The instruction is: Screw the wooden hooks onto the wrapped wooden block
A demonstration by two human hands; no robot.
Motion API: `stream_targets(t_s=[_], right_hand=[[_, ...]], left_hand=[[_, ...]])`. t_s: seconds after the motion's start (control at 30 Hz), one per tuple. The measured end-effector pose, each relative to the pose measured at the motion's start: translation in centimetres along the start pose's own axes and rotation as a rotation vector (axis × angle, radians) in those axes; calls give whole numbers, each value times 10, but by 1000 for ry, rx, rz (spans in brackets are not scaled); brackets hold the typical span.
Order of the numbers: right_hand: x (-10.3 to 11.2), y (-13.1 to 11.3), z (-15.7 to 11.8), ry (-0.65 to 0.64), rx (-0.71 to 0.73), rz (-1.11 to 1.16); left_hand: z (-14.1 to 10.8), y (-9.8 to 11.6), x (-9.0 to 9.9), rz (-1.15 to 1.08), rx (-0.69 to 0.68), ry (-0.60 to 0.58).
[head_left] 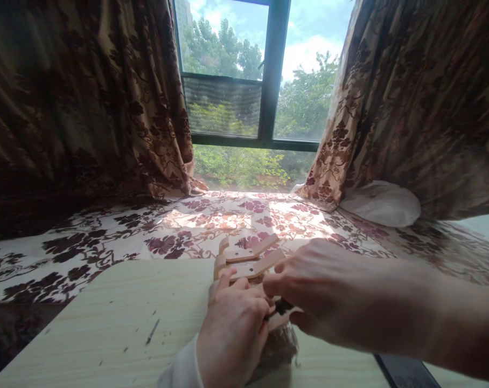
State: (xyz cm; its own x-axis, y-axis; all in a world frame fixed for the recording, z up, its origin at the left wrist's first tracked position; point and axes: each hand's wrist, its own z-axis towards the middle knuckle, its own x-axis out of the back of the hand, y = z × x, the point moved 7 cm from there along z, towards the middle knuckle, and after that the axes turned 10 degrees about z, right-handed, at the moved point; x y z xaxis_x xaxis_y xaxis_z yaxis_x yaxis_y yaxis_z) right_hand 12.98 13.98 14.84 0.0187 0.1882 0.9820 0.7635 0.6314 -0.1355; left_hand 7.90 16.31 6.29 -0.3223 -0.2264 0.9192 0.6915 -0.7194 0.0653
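Right hand (305, 272) grip pinches dark tool (284, 306); left hand (234, 323) on smooth, angled wood pieces (264, 263), its grip can't tell. Pieces at far edge of pale, grainy counter (119, 296).

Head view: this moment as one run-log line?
left hand: on wooden pieces | right hand: gripping dark tool, partly hidden | tabletop: thin dark piece lying

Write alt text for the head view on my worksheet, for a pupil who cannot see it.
A person's left hand rests on wooden pieces on a table, while the right hand holds a dark object beside it. Behind are floral cloth, curtains and a window.
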Motion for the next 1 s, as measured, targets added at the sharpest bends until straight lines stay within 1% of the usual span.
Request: stream_targets(t_s=[0.1,0.23,0.3,0.37,0.47,0.57,0.63,0.73,0.83,0.9,1.0], right_hand=[[-1,-1,0,-15,13,9],[-3,-1,3,-31,-14,-3],[-3,-1,3,-37,-16,-11],[-1,-3,1,-33,-17,-22],[1,-7,-1,-29,-4,-45],[-1,-12,3,-60,31,-40],[-5,-12,9,-73,34,-38],[-11,-6,14,-59,-8,-69],[-9,-2,9,-33,-54,-99],[-4,-6,3,-19,-22,-102],[2,-17,0,-32,88,-61]], left_hand=[[1,0,-1,22,24,-41],[2,-2,-5,48,65,-133],[2,-1,-5,36,61,-145],[3,-1,-4,22,53,-129],[2,-3,-3,13,57,-70],[-1,-3,-2,-3,47,-19],[-1,-3,-2,-1,43,-14],[-1,-1,-1,19,32,-20],[-1,-2,-2,25,38,-34],[-1,-3,-5,26,45,-32],[-1,-4,-8,48,23,5]])
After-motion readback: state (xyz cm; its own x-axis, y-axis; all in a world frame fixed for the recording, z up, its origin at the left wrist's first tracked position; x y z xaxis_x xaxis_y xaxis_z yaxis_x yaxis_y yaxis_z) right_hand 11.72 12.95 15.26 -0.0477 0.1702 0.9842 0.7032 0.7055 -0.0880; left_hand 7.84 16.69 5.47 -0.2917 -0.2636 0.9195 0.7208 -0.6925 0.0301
